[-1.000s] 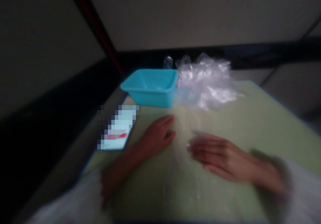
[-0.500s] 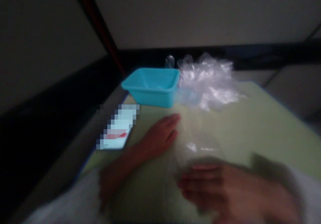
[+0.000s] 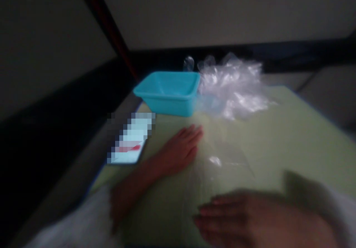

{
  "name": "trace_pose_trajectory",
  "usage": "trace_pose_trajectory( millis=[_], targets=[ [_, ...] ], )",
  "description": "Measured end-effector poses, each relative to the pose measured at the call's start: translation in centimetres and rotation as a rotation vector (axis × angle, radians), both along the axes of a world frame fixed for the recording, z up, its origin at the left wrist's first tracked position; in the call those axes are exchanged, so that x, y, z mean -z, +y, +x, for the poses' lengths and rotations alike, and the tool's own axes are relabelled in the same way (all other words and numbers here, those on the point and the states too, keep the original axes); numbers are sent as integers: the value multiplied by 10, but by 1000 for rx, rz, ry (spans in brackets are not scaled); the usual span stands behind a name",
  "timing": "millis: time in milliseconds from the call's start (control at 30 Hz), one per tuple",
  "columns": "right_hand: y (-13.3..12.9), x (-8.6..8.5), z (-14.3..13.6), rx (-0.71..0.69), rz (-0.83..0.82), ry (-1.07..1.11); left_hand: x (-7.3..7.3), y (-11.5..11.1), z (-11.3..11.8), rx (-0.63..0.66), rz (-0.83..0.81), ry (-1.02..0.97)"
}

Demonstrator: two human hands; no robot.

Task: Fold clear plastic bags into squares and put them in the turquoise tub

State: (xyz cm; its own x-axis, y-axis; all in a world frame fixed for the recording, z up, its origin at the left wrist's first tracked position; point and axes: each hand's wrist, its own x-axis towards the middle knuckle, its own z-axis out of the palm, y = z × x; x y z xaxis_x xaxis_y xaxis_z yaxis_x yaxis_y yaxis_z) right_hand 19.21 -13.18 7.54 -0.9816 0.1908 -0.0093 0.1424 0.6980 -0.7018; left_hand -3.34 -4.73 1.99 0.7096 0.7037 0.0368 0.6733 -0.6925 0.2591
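A clear plastic bag (image 3: 219, 170) lies flat on the pale yellow-green tabletop (image 3: 303, 144) between my hands. My left hand (image 3: 183, 148) rests near the bag's upper left edge, fingers stretched out and palm down. Lower right, my right hand (image 3: 236, 218) is held flat over the near part of the bag with its fingers straight. Blur hides whether its palm touches the plastic. Neither hand grips anything.
At the table's far side stands a turquoise plastic basin (image 3: 172, 103). Right beside it is a crumpled heap of clear plastic bags (image 3: 236, 88). A lit phone (image 3: 130, 140), partly pixelated, lies along the left edge. Walls rise behind and to the left.
My right hand has moved toward me along the bag, showing more of the plastic. My left hand stays almost in place, its fingers a little more spread.
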Motion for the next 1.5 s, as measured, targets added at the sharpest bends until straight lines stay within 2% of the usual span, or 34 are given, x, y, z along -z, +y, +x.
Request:
trace_pose_trajectory(
  millis=[400,533,600,667,733,800,833,900,933,1000,1133,1267,1500],
  targets=[
    [1,0,1,-50,49,-80,-1,5,-3,-58,14,52],
    [3,4,0,-44,14,-23,0,7,-4,-107,4,63],
    [4,8,1,-82,-3,12,0,8,-5,-114,-13,19],
    [4,12,5,-100,-14,82,-2,7,-5,-134,-27,-111],
    [4,14,12,10,-4,185,-6,4,-4,-173,-47,-353],
    [5,15,21,250,13,272,-13,-1,0,-214,-159,-666],
    [7,16,25,383,2,315,-16,-5,3,-225,-275,-816],
    [14,18,30,617,-70,388,-22,-13,11,-189,-640,-1017],
    [18,20,31,702,-118,421,-23,-17,15,-164,-781,-1058],
    [26,25,31,815,-216,487,-23,-25,23,-115,-956,-1051],
    [33,32,25,865,-365,529,-19,-35,30,-109,-1012,-910],
    [33,31,22,869,-402,525,-18,-34,30,-96,-981,-846],
    [37,32,23,855,-432,491,-8,-28,28,-45,-1030,-909]
  ],
)
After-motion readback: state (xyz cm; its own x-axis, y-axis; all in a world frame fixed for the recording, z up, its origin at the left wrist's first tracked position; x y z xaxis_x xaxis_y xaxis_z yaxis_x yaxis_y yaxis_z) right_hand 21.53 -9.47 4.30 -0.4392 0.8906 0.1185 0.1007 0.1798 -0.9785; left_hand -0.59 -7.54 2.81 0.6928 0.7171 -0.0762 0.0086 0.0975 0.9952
